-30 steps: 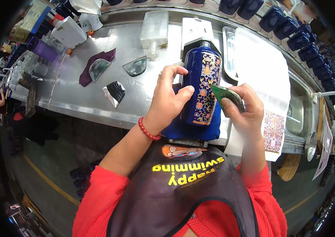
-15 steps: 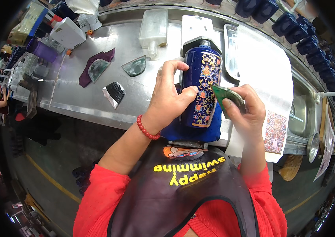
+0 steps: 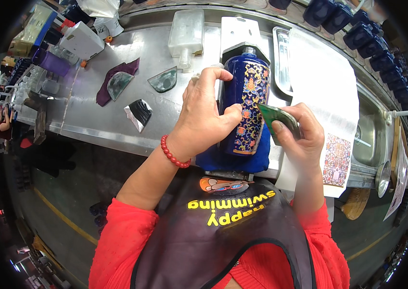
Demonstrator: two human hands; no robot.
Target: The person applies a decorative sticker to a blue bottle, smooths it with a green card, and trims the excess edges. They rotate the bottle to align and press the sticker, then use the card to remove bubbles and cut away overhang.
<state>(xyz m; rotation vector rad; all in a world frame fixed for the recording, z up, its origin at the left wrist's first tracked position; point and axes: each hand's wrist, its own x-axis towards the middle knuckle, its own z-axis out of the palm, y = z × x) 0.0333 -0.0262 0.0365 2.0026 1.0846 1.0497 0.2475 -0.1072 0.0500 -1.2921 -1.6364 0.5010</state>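
A dark blue bottle with a coloured floral pattern lies on a blue cloth, its clear neck pointing away from me. My left hand holds its left side, thumb on the pattern's edge and index finger bent against the upper side; its other fingers are partly hidden. Pinched in my right hand is a green, wedge-shaped scraper, its pointed corner at the bottle's right side. Whether that corner touches the pattern I cannot tell. A dark angled support sits behind the bottle's neck.
Left on the metal bench lie another scraper, a purple cloth with a scraper piece, and a black-and-silver scrap. A clear container stands behind. White sheets, patterned sheets and a sink are right.
My left wrist has shifted slightly left, and the index finger has slid a little up the bottle. The scraper and bottle stay almost where they were.
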